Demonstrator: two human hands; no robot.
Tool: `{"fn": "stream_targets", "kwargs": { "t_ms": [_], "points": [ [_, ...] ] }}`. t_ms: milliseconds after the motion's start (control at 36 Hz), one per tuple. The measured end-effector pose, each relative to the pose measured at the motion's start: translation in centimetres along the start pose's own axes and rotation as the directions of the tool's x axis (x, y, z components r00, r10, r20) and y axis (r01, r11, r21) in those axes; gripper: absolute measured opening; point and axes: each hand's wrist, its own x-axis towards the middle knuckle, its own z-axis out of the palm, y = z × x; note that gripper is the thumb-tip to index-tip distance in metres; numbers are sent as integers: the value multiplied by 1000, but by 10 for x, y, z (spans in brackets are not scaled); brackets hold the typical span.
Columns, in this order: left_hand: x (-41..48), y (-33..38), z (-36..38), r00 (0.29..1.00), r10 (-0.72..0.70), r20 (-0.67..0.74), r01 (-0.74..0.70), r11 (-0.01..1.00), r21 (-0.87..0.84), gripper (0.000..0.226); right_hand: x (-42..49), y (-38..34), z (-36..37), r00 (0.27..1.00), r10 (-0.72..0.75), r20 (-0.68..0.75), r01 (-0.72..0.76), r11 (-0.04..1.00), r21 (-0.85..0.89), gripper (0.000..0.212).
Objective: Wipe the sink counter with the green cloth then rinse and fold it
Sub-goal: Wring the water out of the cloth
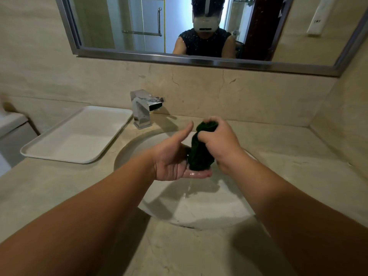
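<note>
The cloth [200, 150] is bunched into a roll above the sink [191, 212]. The right hand [221, 142] has its fingers [205, 134] closed around the upper part. The lower end rests on the open left hand [171, 162], fingers spread flat. The tap [144, 108] stands at 10 o'clock on the tabletop [288, 168].

Beige stone counter [298, 156] — white tray [79, 136] at left, chrome faucet [143, 108] behind the inset sink [199, 212].
</note>
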Motion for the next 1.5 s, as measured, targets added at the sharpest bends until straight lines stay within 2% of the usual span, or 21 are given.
{"fn": "stream_targets", "kwargs": {
  "t_ms": [83, 139, 222, 278, 306, 333, 361, 417, 500, 583, 694, 750, 861, 972, 1111, 1194, 1250, 1306, 1389, 1444, 1500],
  "points": [
    [5, -2, 8, 992, 120, -29, -121, 992, -43, 85, -24, -8, 10, 971, 97, 218, -138, 973, 182, 64],
    [6, -4, 7, 980, 178, -91, -179, 984, 0, 59, -31, -12, 11, 942, 134, 309, -239, 913, 332, 60],
    [2, -4, -3, 975, 188, -121, -189, 982, 9, 33, -28, -16, -1, 941, 127, 315, -282, 809, 515, 48],
    [0, -3, -8, 973, 162, -166, -156, 987, 48, 32, -21, -12, -11, 965, 78, 249, -181, 887, 424, 48],
    [-1, -1, -11, 971, 143, -190, -131, 989, 73, 30, -18, -8, -17, 979, -3, 203, -52, 964, 262, 51],
    [0, 2, -12, 972, 122, -201, -105, 990, 93, 28, -16, -5, -23, 974, -128, 188, 125, 992, 29, 58],
    [0, 5, -13, 977, 100, -187, -81, 991, 109, 28, -14, 0, -27, 935, -246, 254, 299, 934, -195, 68],
    [0, 12, -12, 991, 41, -125, -21, 987, 158, 24, -13, 11, -29, 824, -302, 480, 529, 712, -461, 86],
    [0, 24, -8, 995, -84, -58, 98, 940, 327, 8, -8, 33, -27, 662, -408, 629, 749, 365, -552, 102],
    [1, 37, -5, 972, -231, -52, 224, 826, 517, 9, 2, 42, -33, 511, -574, 640, 811, 75, -580, 102],
    [-3, 48, 6, 927, -373, -40, 282, 623, 730, 26, 11, 36, -34, 258, -756, 601, 868, -92, -488, 62],
    [-4, 52, 11, 919, -390, -55, 281, 551, 785, 33, 12, 32, -32, 210, -787, 580, 867, -124, -482, 56],
    [-5, 55, 20, 944, -312, -106, 249, 463, 851, 22, 10, 25, -29, 253, -748, 614, 859, -118, -498, 62],
    [0, 45, 25, 961, -185, -205, 261, 371, 891, 26, 9, 25, -26, 471, -627, 620, 794, -4, -608, 64],
    [10, 29, 22, 947, -13, -320, 301, 379, 875, 28, 8, 27, -18, 713, -390, 582, 648, 50, -760, 26],
    [11, 23, 23, 936, 67, -347, 299, 369, 880, 27, 8, 29, -11, 785, -298, 544, 583, 56, -811, 24],
    [13, 18, 24, 922, 141, -361, 303, 318, 898, 25, 7, 28, -8, 821, -247, 515, 550, 99, -829, 23],
    [14, 16, 28, 904, 234, -357, 312, 208, 927, 23, 7, 25, -6, 850, -189, 492, 520, 146, -842, 22],
    [10, 14, 36, 891, 364, -272, 335, -120, 935, 11, 4, 22, -2, 891, -112, 440, 454, 235, -859, 11],
    [9, 10, 38, 875, 439, -203, 338, -255, 906, 29, 4, 23, -1, 911, -47, 410, 405, 288, -867, 18],
    [7, 6, 37, 841, 526, -130, 346, -337, 876, 41, 6, 24, -2, 904, 13, 428, 397, 349, -849, 25]
  ]
}}
